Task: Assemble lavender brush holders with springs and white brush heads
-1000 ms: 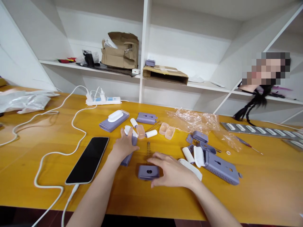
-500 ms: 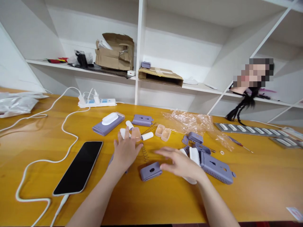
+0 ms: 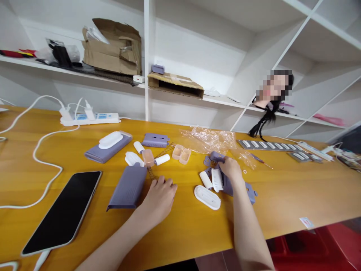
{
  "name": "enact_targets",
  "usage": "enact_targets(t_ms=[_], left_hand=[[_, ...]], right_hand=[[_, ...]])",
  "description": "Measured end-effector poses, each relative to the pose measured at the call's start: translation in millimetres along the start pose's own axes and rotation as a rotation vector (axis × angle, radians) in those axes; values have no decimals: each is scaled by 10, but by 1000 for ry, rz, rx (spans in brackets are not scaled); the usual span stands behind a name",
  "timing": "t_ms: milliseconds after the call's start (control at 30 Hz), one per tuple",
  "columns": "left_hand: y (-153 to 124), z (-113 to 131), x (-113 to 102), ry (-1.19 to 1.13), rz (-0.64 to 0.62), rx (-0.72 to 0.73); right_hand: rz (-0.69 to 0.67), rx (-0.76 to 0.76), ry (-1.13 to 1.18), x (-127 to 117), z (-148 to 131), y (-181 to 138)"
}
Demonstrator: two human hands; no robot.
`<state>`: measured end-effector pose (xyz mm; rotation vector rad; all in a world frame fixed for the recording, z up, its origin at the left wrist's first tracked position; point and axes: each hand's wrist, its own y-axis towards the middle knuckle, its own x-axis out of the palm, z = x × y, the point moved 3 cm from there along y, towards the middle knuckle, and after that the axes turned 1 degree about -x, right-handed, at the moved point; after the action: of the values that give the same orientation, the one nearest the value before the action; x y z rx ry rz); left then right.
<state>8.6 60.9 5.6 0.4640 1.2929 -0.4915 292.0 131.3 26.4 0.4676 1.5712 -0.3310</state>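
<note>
My left hand (image 3: 160,196) lies palm down on the yellow table (image 3: 282,195), fingers curled onto the surface; what is under them is hidden. A flat purple cover (image 3: 126,186) lies just left of it, and a small spring (image 3: 151,173) just beyond. My right hand (image 3: 230,168) reaches into a cluster of purple plastic parts (image 3: 214,156), its fingers closed around one of them. A purple perforated case (image 3: 249,190) pokes out under that wrist. A white brush piece (image 3: 217,180), a white roller (image 3: 205,180) and a white oval lid (image 3: 207,197) lie left of the right hand.
A black phone (image 3: 63,210) on a white cable (image 3: 42,150) lies near left. A purple case with a white oval (image 3: 108,146), peach cups (image 3: 181,154) and crumpled plastic wrap (image 3: 208,139) sit further back. A power strip (image 3: 90,118), metal strips (image 3: 270,145) and shelves with cardboard boxes (image 3: 113,47) are beyond.
The view has swung right. My left hand pulled back off the purple cover and now sits where the small purple block lay. My right hand moved away to the purple parts.
</note>
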Motion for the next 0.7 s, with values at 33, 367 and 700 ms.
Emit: enact_targets(t_ms=[33, 367, 700], left_hand=[[5, -9, 10, -6, -5, 5], [-9, 1, 101, -150, -26, 84], [-5, 7, 5, -230, -15, 34]], right_hand=[[18, 20, 7, 16, -24, 2], [59, -48, -10, 113, -276, -43], [-5, -350, 140, 127, -437, -59]])
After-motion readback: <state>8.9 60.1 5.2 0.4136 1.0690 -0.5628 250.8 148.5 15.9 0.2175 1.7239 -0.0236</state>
